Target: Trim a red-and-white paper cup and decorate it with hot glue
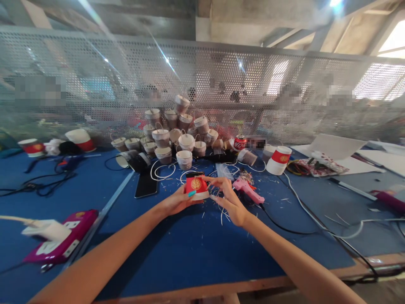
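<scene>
My left hand [178, 200] grips a small red and white cup [196, 185] with a gold round emblem, at the middle of the blue table [177, 253]. At the cup's right side is my right hand [230, 199], its fingers apart and their tips at or close to the red band. Just right of that hand lies a pink glue gun [249, 191] with a black cord. Behind the hands stands a pile of small grey-white buckets [186, 142] with thin handles. A black phone [147, 184] lies to the left of the cup.
A purple power strip [76, 236] with a white plug is at the left. White and red cups [278, 160] and a red can [239, 142] stand behind. Cables cross the right side near a purple-handled tool [390, 202]. A perforated metal screen [126, 84] rises at the back.
</scene>
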The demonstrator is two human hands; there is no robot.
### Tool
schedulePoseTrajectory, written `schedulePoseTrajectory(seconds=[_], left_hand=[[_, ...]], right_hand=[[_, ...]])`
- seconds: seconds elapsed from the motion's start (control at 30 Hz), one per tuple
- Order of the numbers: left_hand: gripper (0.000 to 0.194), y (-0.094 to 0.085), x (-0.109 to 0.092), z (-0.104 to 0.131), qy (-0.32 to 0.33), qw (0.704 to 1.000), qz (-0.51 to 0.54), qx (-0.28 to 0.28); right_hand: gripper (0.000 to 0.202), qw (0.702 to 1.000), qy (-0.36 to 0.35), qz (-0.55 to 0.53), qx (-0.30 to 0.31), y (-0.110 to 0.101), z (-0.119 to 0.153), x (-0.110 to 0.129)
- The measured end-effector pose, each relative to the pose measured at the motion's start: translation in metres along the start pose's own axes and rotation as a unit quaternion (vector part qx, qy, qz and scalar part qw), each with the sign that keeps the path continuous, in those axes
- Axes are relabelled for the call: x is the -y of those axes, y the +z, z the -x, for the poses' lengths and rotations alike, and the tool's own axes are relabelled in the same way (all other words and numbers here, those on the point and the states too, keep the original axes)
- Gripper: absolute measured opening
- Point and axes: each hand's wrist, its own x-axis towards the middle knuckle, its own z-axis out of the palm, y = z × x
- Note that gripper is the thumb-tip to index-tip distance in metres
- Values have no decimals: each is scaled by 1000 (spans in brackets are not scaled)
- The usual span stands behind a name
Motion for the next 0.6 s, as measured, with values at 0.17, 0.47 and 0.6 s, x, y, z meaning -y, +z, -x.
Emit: schedulePoseTrajectory(seconds=[0.17, 0.47, 0.6], left_hand=[[59, -2, -1, 1, -6, 1000, 21, 3], [61, 1, -5, 1, 0, 999, 43, 0], [66, 3, -5, 0, 0, 1000, 27, 9]], right_hand=[[14, 991, 30, -89, -98, -1, -5, -14], [14, 988, -34, -99, -116, -1, 0, -13], [11, 999, -29, -20, -10, 5, 4, -3]])
